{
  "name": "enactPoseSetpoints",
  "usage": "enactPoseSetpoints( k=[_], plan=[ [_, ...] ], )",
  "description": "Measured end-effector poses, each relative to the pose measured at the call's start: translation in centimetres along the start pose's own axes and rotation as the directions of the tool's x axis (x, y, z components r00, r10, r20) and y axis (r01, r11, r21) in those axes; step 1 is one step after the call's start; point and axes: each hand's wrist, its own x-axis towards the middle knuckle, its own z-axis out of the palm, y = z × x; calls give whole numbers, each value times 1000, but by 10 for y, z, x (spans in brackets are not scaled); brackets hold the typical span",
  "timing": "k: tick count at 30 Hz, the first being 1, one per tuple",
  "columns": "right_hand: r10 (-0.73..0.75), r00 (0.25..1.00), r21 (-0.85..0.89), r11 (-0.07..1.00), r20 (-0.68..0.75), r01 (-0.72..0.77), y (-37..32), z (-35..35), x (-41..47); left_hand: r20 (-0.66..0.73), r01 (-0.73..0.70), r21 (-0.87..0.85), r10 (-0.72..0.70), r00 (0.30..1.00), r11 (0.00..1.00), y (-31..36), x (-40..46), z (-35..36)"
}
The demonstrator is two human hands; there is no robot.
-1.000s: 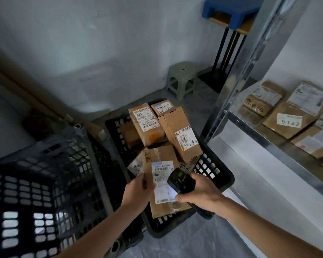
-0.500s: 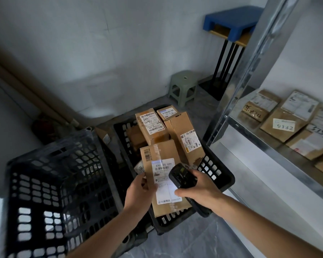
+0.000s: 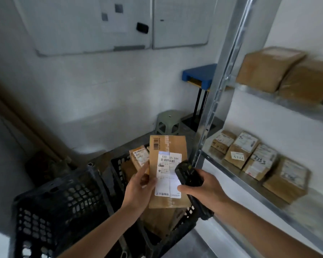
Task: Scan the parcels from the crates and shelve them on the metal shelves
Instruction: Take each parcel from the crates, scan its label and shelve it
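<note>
My left hand (image 3: 139,189) grips the left edge of a flat brown parcel (image 3: 177,146) with a long white label, held upright above the crate. My right hand (image 3: 203,189) holds a black handheld scanner (image 3: 187,173), its head over the label's right side. Below them a black plastic crate (image 3: 177,233) holds more brown parcels (image 3: 139,158). The metal shelf unit (image 3: 229,175) stands at the right; its lower shelf carries several labelled parcels (image 3: 238,157) and its upper shelf two larger boxes (image 3: 267,68).
A second black crate (image 3: 58,207) stands at the lower left, its inside dark. A shelf upright (image 3: 218,86) rises just right of the scanner. A grey-green stool (image 3: 169,122) and a blue-topped stand (image 3: 199,75) are against the back wall, whiteboards (image 3: 93,25) above.
My left hand has lifted the parcel up out of the crate and turned it upright. The scanner stayed beside its label. My view has tilted up, showing the upper shelf and whiteboards.
</note>
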Motion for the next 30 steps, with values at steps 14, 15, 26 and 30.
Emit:
enactPoseSetpoints(
  k=[14,15,26,30],
  plan=[
    [20,961,85,996,-275,4,-74,-181,-196,218,-263,-21,261,941,965,212,-106,90],
    [24,956,75,997,-293,-2,-73,-192,-214,251,-254,-37,255,934,966,223,-121,99],
    [22,865,-50,997,-501,-54,-51,-298,-403,507,-336,-128,353,787,933,304,-280,186],
    [36,853,-93,991,-520,-99,-41,-318,-453,593,-328,-81,310,743,941,317,-313,210]
  ],
)
